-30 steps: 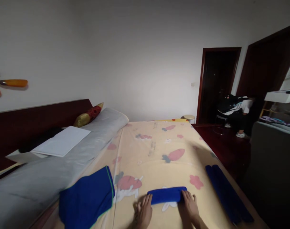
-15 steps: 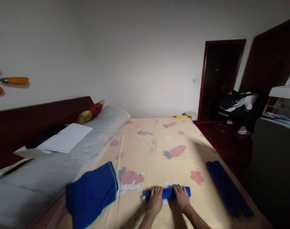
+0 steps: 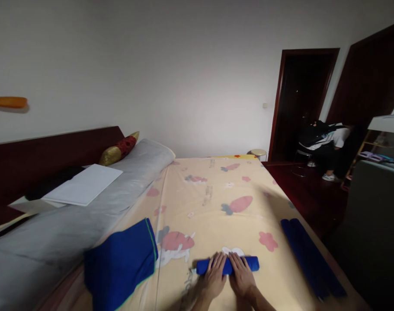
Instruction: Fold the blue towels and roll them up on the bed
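Rested the left hand [image 3: 215, 277], palm down, with fingers stretched loosely over the rolled blue cloth [image 3: 227, 268] at the lower centre of the frame. Placed the right hand [image 3: 242, 277] just beside it in the same manner, with fingers also extended across the top. Had the rolled blue cloth lying crosswise on the patterned sheet [image 3: 209, 224]. Saw a folded blue cloth [image 3: 120, 263] with green edging at the lower left, and two blue rolls [image 3: 316, 259] side by side at the lower right. Noticed also a person [image 3: 323, 138], bent forward, at the right of the frame.
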